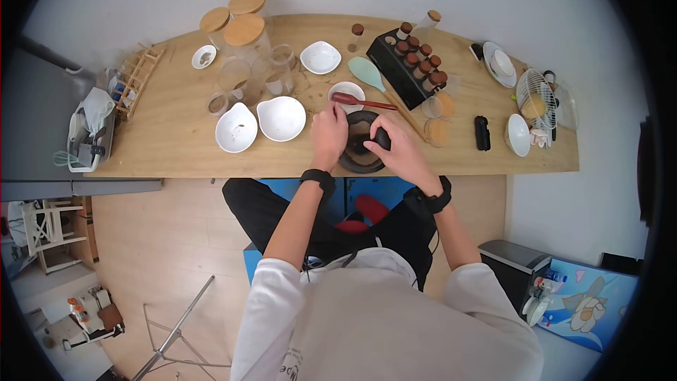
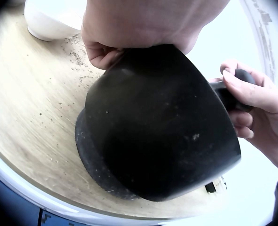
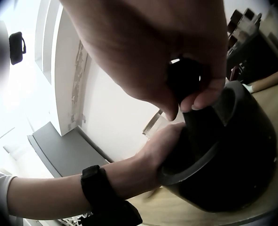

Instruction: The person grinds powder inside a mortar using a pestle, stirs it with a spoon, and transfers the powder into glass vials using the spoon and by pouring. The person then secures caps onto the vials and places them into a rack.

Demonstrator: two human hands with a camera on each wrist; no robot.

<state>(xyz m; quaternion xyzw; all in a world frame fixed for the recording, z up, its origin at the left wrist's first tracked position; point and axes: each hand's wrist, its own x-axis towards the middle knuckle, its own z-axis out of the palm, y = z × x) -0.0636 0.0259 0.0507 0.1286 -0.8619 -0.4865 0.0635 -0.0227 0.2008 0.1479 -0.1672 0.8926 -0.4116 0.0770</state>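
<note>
A dark mortar (image 2: 162, 127) stands near the table's front edge, with brown ground matter inside it in the head view. The left hand (image 1: 329, 138) grips its left rim, fingers curled over the edge. Between the fingers and thumb of the right hand (image 1: 400, 151) is the knob of a black pestle (image 1: 381, 139), whose lower part reaches into the mortar (image 3: 237, 160). Just behind the mortar, a red-brown spatula (image 1: 363, 101) lies across a small white bowl (image 1: 346, 89).
White bowls (image 1: 282, 118) and glass jars with wooden lids (image 1: 245, 29) stand to the left. Behind on the right are a black rack of spice bottles (image 1: 402, 70), a mint spatula (image 1: 366, 72) and small glass jars (image 1: 438, 132). A black object (image 1: 482, 133) lies farther right.
</note>
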